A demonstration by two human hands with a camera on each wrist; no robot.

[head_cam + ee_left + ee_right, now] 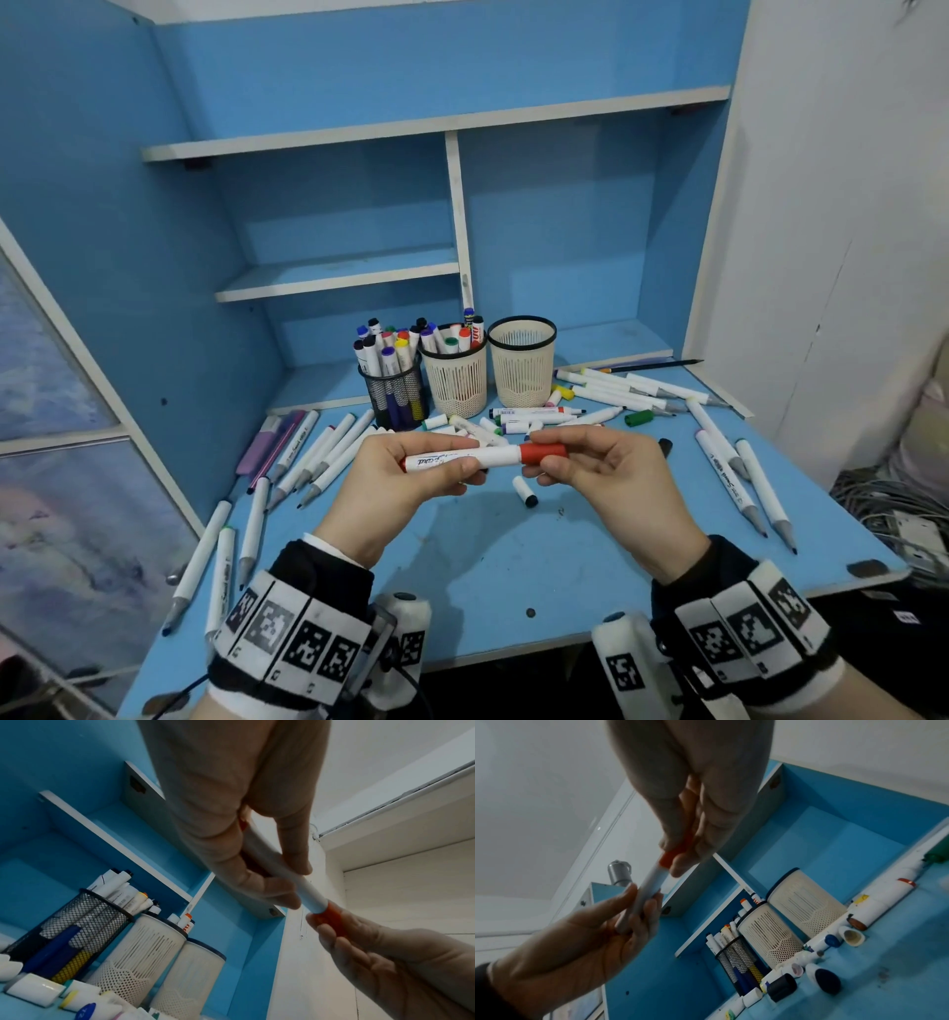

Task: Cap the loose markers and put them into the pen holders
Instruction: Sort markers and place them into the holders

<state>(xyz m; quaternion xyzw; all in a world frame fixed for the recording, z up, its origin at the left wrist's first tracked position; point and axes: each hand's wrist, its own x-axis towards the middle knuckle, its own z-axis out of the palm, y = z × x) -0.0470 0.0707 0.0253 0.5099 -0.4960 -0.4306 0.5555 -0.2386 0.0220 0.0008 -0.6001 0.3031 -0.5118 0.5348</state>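
Note:
A white marker (462, 457) with a red cap (543, 453) lies level above the blue desk (513, 555), held between both hands. My left hand (411, 462) grips the white barrel (306, 886). My right hand (575, 457) pinches the red cap (331, 918), which sits on the marker's end (666, 860). At the back stand three holders: a black mesh cup (395, 395) full of markers, a cream cup (456, 377) with several markers, and a cream cup (523, 367) that looks empty. Many loose uncapped markers (621, 393) and caps (525, 492) lie around.
Loose markers fan out at the desk's left (318, 452) and right (739, 478) sides. A green cap (638, 418) lies right of the holders. Blue shelving (339, 272) rises behind. A white wall (847, 205) borders the right, with cables (893, 509) below it.

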